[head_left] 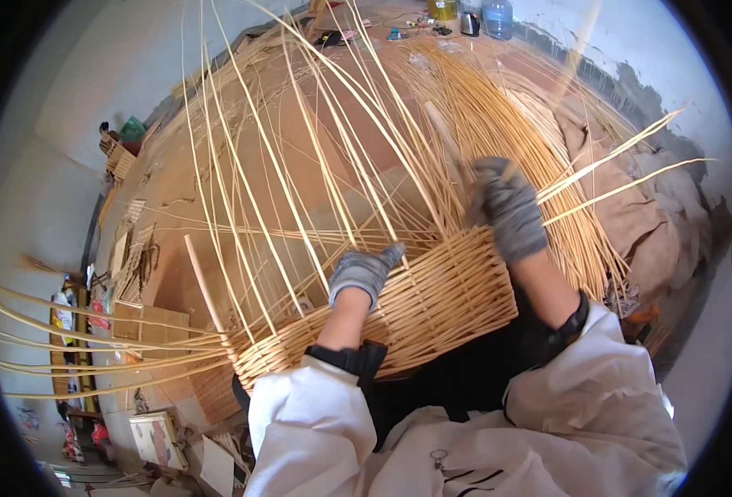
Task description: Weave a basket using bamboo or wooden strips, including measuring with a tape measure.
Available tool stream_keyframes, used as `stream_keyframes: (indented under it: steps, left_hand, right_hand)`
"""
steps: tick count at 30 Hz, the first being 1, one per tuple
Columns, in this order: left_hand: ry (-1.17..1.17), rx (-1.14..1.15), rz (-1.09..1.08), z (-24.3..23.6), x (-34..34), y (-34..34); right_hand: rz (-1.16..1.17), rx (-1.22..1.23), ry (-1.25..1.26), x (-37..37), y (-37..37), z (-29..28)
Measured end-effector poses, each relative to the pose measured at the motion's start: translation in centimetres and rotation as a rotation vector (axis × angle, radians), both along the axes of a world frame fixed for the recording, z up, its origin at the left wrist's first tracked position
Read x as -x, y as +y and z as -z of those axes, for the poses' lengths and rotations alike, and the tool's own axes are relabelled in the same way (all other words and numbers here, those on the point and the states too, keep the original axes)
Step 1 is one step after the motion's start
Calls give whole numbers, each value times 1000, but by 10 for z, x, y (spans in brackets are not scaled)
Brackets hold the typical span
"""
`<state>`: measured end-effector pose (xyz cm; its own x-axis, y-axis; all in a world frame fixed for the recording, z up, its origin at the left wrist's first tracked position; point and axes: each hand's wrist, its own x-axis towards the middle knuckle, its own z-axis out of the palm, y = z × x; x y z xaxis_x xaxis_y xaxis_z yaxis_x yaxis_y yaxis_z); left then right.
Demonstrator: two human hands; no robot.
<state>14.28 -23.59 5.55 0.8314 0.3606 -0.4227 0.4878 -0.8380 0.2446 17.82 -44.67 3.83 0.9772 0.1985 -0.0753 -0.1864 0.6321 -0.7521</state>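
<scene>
A half-woven wicker basket (432, 302) rests against my lap, its woven wall facing me and long pale upright stakes (300, 166) fanning upward from its rim. My left hand (364, 272), in a grey glove, presses on the top edge of the woven wall near the middle. My right hand (508, 207), also grey-gloved, is closed around a bunch of thin willow rods (498, 108) just above the basket's right end. Both sleeves are white with black cuffs.
A pile of loose willow rods (573, 240) lies on brown sacking (631, 207) at the right. Bottles and a kettle (469, 21) stand far off on the brown floor. Small woven baskets (119, 157) and flat boards (155, 319) sit at the left.
</scene>
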Motion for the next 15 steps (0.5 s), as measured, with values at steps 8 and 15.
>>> stream_keyframes:
  steps: [8, 15]
  left_hand:
    - [-828, -260, 536, 7, 63, -46]
    - [-269, 37, 531, 11, 18, -90]
  right_hand:
    - [59, 50, 3, 0, -50, 7]
    - [-188, 1091, -516, -95, -14, -20]
